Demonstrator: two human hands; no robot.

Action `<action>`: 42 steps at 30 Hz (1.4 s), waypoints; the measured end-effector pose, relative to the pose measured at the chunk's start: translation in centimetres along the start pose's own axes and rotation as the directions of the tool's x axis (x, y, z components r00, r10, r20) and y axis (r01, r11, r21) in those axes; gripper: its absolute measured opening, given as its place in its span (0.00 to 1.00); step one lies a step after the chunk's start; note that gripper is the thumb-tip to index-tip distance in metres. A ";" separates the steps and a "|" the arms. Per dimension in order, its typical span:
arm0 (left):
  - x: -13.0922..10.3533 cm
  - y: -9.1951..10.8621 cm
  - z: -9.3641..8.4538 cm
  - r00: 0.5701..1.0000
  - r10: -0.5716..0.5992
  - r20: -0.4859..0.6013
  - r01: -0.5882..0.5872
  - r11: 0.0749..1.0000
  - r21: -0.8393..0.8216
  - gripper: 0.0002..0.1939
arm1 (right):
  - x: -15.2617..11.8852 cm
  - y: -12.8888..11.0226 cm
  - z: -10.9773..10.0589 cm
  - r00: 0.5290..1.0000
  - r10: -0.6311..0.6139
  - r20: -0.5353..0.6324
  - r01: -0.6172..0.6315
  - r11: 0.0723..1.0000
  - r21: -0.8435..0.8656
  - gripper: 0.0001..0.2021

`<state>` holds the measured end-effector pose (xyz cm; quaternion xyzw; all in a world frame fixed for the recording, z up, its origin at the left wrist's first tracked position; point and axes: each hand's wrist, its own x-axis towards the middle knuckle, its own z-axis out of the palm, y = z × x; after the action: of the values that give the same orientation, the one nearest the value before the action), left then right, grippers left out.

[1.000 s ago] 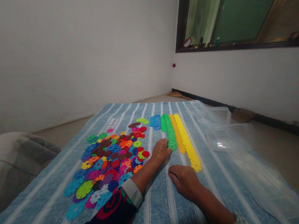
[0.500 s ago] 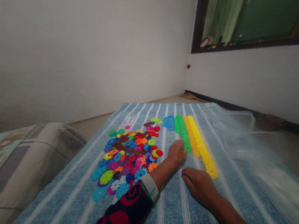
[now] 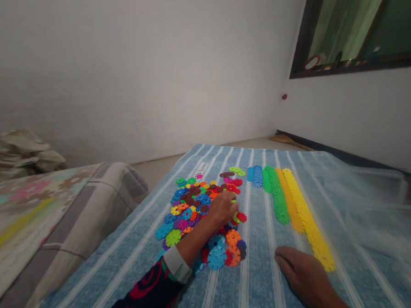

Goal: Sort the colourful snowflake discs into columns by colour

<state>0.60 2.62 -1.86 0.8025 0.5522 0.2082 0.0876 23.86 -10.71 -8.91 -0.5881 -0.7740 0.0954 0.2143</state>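
Observation:
Many flower-shaped plastic discs in mixed colours form a pile [image 3: 189, 197] on the striped blue cloth. My left hand [image 3: 223, 208] is over the right part of this pile, fingers pinched at a lime-green disc [image 3: 234, 201]. To the right, discs lie in overlapping rows by colour: blue [image 3: 257, 176], green [image 3: 278, 199], orange [image 3: 292, 207] and yellow [image 3: 312, 224]. My right hand [image 3: 301, 271] rests on the cloth left of the yellow row's near end, fingers together; whether it holds anything is hidden.
Clear plastic containers [image 3: 376, 186], partly blurred, are on the right side. A small lime-green group [image 3: 237, 171] and brown discs [image 3: 227, 175] lie beyond the pile. A grey-striped cover [image 3: 96, 189] is at the left.
My left hand has moved left from the green row's near end to the mixed pile. The view has turned left, shifting everything rightward. My right hand remains near the yellow row.

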 end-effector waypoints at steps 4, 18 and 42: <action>-1.5 -6.0 -3.2 0.984 -0.126 -0.128 0.129 0.992 0.013 0.10 | 0.0 0.2 0.0 1.000 -0.011 0.010 0.011 1.000 0.003 0.17; -5.1 -19.0 -5.7 0.654 -0.605 -0.454 0.488 0.796 -0.358 0.15 | -0.2 0.5 0.0 0.997 0.078 0.005 -0.077 0.995 -0.067 0.21; -3.8 -19.7 -3.6 0.675 -0.615 -0.407 0.307 0.736 -0.603 0.16 | 5.7 -5.6 1.4 0.999 -0.019 -0.029 0.019 0.999 -0.026 0.17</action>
<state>-18.81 6.18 -6.86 0.4755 0.6708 0.5449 0.1642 17.16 -6.73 -6.68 -0.5847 -0.7775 0.0749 0.2191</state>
